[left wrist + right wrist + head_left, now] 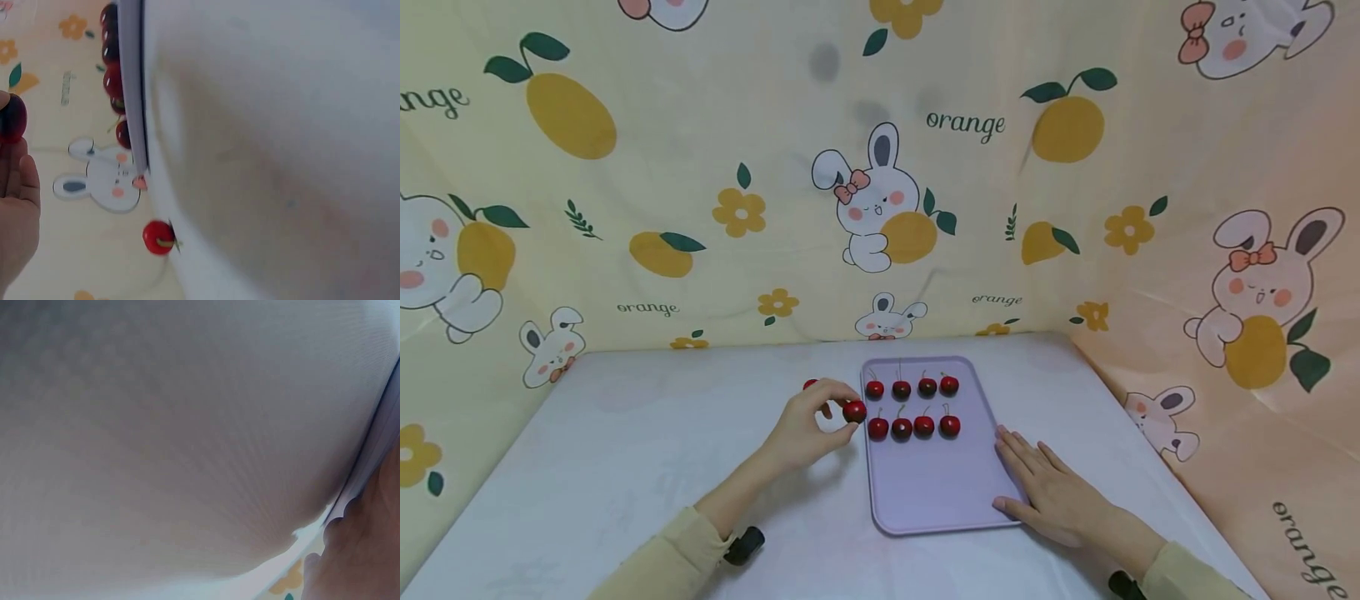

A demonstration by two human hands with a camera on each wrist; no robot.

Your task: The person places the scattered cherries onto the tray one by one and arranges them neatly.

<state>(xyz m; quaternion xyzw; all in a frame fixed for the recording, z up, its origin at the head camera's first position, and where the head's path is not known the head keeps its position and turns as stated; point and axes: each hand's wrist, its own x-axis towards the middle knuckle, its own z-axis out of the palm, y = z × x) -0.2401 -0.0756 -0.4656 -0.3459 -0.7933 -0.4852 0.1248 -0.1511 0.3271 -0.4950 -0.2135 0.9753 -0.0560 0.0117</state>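
In the head view my left hand pinches a dark red cherry between thumb and fingers, at the left rim of a lilac tray. The left wrist view has this cherry at its left edge. Two rows of stemmed cherries stand in the tray's far half, several in each. My right hand lies with straight fingers at the tray's right rim, thumb reaching over the near right part. Another red cherry sits on the table beyond my left hand, mostly hidden by it in the head view.
A white cloth covers the table under the tray. Behind and to the right hangs a yellow curtain printed with rabbits and oranges. Dark wrist-camera mounts show below both sleeves.
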